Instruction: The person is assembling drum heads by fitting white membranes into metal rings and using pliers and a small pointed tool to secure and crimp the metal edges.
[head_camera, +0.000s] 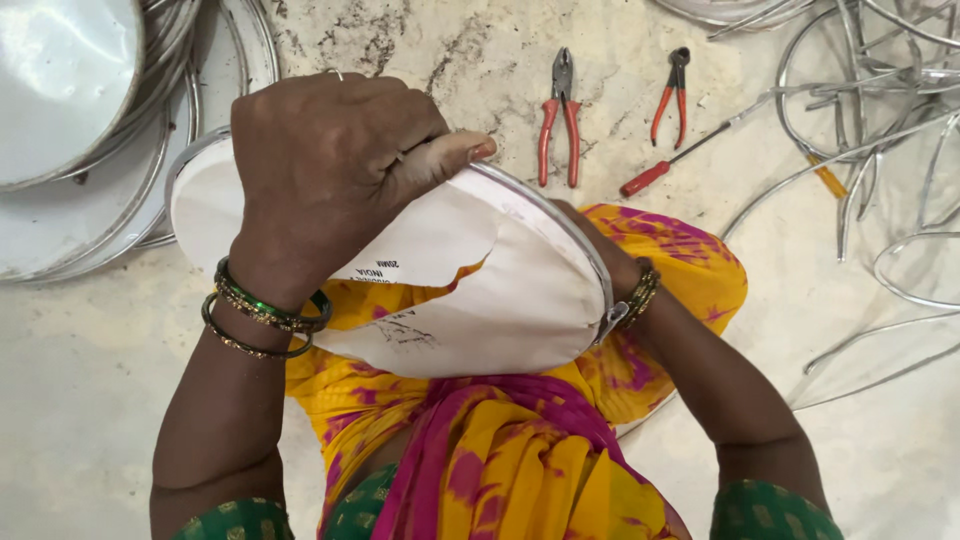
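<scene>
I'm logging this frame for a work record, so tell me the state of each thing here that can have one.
Left hand: closed over the disc's top rim, thumb pressed flat.
Right hand: mostly hidden behind the disc's right edge.
White disc: held tilted over the lap, metal ring around its edge.
Large red-handled pliers: lying on floor, jaws shut.
Small red-handled pliers: lying on floor, jaws shut.
Red-handled screwdriver: lying on floor.
Stacked discs: piled flat.
Bent metal rods: loose heap.

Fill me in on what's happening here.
A person seated on the floor presses a white paper sheet into a round metal ring. The left hand pushes down on its top edge; the right hand is mostly hidden behind it. Red-handled pliers, smaller cutters and bent wires lie nearby.
</scene>
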